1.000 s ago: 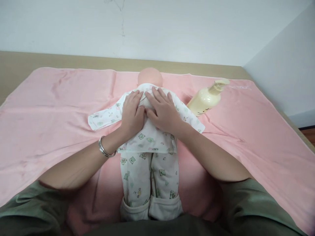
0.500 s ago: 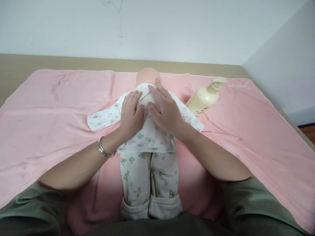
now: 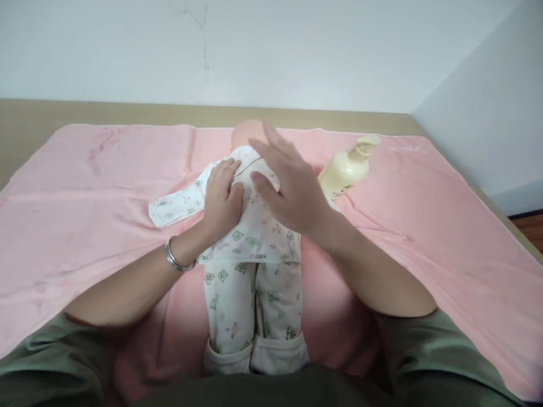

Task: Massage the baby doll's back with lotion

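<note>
A baby doll (image 3: pixel 245 134) lies stretched out in front of me, its feet toward me. It wears a white printed top (image 3: pixel 258 240) and matching trousers (image 3: pixel 231 302) with folded cuffs. My left hand (image 3: pixel 223 195) lies flat on the upper left of the top, fingers spread, holding nothing. My right hand (image 3: pixel 292 186) hovers over the upper right of the top with its fingers apart and nothing in them. It hides part of the doll's head and most of the right sleeve.
A pink blanket (image 3: pixel 97 226) spreads under the doll, over a wooden surface (image 3: pixel 339 115). A cream pump bottle (image 3: pixel 348 169) leans at the right, beyond the right sleeve. Behind stands a white wall (image 3: pixel 297 51).
My right hand has lifted off the top and looks bigger and closer to the camera. My left hand stays on the top. The whole view has shifted slightly.
</note>
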Demonstrator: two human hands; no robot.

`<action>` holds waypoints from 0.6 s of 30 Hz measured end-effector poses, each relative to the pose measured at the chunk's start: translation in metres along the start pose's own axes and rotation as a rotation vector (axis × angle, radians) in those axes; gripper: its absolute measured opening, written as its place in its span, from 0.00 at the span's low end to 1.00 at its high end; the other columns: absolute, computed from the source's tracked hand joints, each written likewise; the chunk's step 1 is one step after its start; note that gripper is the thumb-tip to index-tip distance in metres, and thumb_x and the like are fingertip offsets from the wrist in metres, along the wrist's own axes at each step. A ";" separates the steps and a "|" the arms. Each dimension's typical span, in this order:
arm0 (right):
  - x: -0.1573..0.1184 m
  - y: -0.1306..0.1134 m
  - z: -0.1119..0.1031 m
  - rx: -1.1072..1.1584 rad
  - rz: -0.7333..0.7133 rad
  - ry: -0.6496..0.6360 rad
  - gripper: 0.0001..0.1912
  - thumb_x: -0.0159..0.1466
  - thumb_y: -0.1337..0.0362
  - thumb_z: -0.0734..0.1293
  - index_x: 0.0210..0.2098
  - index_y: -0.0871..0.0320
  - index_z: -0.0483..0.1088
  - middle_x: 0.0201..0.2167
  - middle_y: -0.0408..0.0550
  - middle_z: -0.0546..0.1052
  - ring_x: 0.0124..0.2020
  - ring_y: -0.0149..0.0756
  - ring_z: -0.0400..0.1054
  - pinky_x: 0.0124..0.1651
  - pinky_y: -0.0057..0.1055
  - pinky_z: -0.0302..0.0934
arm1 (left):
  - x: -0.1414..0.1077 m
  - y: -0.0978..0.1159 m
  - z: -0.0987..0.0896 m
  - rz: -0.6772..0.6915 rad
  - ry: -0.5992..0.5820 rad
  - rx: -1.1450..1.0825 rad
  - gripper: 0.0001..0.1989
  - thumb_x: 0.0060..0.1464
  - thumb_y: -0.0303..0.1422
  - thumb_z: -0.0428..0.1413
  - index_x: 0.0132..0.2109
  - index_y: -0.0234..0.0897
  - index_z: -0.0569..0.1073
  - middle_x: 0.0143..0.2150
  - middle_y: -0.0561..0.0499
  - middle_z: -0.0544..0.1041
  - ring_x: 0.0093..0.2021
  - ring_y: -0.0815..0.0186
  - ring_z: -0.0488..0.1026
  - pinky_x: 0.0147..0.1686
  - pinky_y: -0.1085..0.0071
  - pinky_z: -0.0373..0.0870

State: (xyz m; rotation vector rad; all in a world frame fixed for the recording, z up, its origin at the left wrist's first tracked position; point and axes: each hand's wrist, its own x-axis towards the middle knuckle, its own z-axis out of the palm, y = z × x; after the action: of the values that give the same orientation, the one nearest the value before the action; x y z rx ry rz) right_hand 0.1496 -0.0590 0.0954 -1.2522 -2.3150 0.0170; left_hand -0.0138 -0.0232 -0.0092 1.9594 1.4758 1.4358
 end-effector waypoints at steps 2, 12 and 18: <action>-0.003 0.000 -0.026 -0.033 0.002 0.124 0.27 0.73 0.59 0.55 0.70 0.50 0.58 0.77 0.41 0.50 0.78 0.44 0.44 0.77 0.49 0.47 | -0.001 0.002 0.000 -0.042 0.036 0.028 0.25 0.59 0.33 0.47 0.62 0.40 0.71 0.69 0.47 0.69 0.72 0.53 0.62 0.76 0.48 0.53; -0.023 0.042 -0.119 0.138 0.103 0.700 0.35 0.65 0.66 0.56 0.70 0.70 0.54 0.73 0.50 0.59 0.75 0.32 0.50 0.74 0.30 0.50 | 0.005 -0.002 -0.001 -0.118 0.105 0.004 0.25 0.54 0.35 0.54 0.59 0.46 0.74 0.65 0.48 0.74 0.72 0.47 0.61 0.76 0.37 0.45; -0.025 0.072 -0.137 0.179 0.098 0.867 0.32 0.65 0.66 0.57 0.67 0.67 0.59 0.70 0.48 0.64 0.74 0.32 0.54 0.73 0.28 0.50 | 0.021 0.060 -0.002 -0.268 0.070 -0.108 0.22 0.58 0.36 0.54 0.59 0.48 0.74 0.71 0.53 0.67 0.77 0.49 0.49 0.76 0.38 0.40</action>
State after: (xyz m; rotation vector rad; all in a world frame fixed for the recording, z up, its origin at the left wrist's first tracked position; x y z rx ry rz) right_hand 0.2766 -0.0672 0.1868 -1.0021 -1.4694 -0.2339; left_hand 0.0174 -0.0315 0.0462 1.5936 1.5846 1.4433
